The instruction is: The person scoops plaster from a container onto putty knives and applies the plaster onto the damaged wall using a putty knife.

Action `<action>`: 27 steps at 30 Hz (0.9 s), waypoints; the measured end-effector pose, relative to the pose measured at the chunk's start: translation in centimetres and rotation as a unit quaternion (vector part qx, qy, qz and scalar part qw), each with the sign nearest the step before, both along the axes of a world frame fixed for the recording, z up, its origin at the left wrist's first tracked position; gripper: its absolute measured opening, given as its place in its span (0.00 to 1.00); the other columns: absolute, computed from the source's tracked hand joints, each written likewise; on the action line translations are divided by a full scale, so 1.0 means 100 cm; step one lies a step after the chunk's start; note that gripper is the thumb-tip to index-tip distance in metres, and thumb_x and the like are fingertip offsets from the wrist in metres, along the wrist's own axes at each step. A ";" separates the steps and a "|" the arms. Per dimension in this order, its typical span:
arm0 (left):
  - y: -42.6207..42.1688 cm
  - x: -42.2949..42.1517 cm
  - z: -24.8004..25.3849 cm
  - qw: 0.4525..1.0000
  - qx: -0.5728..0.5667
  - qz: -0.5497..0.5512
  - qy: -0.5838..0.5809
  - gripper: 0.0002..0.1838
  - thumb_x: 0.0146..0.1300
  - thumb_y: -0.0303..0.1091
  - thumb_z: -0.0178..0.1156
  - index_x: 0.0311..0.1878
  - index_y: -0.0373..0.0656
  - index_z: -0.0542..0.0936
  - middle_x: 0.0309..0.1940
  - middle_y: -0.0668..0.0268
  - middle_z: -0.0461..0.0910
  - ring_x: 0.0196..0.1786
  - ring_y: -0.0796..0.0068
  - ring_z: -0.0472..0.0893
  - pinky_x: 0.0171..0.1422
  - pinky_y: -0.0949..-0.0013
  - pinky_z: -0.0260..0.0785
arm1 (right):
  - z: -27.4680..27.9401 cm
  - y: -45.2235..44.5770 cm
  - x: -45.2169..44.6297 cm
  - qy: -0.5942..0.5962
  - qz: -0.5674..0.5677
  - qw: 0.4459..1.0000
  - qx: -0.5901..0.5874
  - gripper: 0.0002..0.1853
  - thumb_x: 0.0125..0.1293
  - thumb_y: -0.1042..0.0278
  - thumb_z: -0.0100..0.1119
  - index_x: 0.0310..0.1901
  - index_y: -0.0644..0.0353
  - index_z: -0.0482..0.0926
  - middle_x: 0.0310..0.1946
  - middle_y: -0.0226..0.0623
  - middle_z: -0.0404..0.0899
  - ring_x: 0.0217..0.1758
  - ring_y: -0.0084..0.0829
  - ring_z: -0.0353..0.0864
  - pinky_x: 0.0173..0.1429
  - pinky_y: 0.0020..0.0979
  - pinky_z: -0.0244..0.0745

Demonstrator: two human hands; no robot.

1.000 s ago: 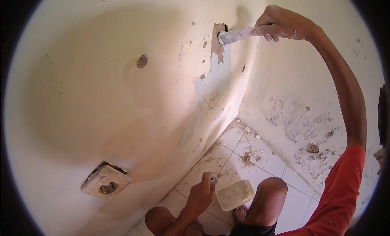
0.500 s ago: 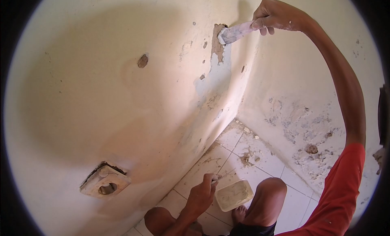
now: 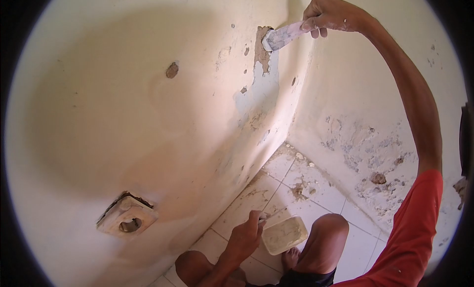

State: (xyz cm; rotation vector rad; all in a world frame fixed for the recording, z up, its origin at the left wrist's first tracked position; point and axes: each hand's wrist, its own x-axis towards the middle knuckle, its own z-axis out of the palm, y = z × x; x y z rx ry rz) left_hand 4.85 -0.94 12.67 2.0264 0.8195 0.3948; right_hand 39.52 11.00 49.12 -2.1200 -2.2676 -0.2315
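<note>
High on the wall (image 3: 123,114), my right hand (image 3: 333,14) is closed round a putty knife (image 3: 285,36) with a pale, smeared blade. White filler sits at the blade's tip, which rests at a bare brown patch (image 3: 261,55) in the plaster. Smooth grey-white filler (image 3: 261,89) covers the wall just below that patch. Lower down, my left hand (image 3: 244,239) is closed by a shallow rectangular tub (image 3: 285,235) with whitish paste inside. Something small and greyish shows at its fingertips, too small to name.
A square fitting with a round hole (image 3: 129,218) juts from the wall at lower left. Above it is a small brown hole (image 3: 172,70). The right-hand wall (image 3: 375,178) is flaking. Debris (image 3: 298,190) lies on the white floor tiles (image 3: 321,208), near my bent knee (image 3: 328,230).
The view has shifted slightly, so the wall and right hand appear a little further up and left. The blade stays at the brown patch, and the left hand remains by the tub.
</note>
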 end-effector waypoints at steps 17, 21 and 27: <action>0.000 -0.004 0.004 1.000 -0.004 0.003 0.027 0.11 0.73 0.33 0.52 0.55 0.45 0.65 0.36 0.46 0.83 0.40 0.40 0.83 0.42 0.44 0.74 | -0.007 -0.019 -0.014 0.112 -0.078 0.991 0.008 0.12 0.61 0.67 0.62 0.29 0.69 0.85 0.18 0.37 0.81 0.20 0.27 0.76 0.31 0.32 0.72; 0.000 -0.004 0.008 0.999 -0.008 0.006 0.036 0.11 0.74 0.33 0.52 0.55 0.45 0.65 0.37 0.47 0.84 0.40 0.41 0.83 0.42 0.44 0.74 | -0.013 -0.023 0.009 0.117 -0.043 0.992 0.025 0.13 0.61 0.65 0.64 0.29 0.68 0.85 0.18 0.37 0.81 0.19 0.26 0.76 0.29 0.30 0.71; -0.001 -0.005 0.005 1.000 0.004 0.000 0.009 0.13 0.73 0.34 0.53 0.55 0.42 0.65 0.33 0.44 0.82 0.37 0.39 0.82 0.39 0.44 0.72 | -0.034 -0.034 0.014 0.241 0.008 0.968 0.075 0.15 0.63 0.61 0.67 0.30 0.69 0.86 0.20 0.37 0.81 0.21 0.25 0.76 0.27 0.27 0.69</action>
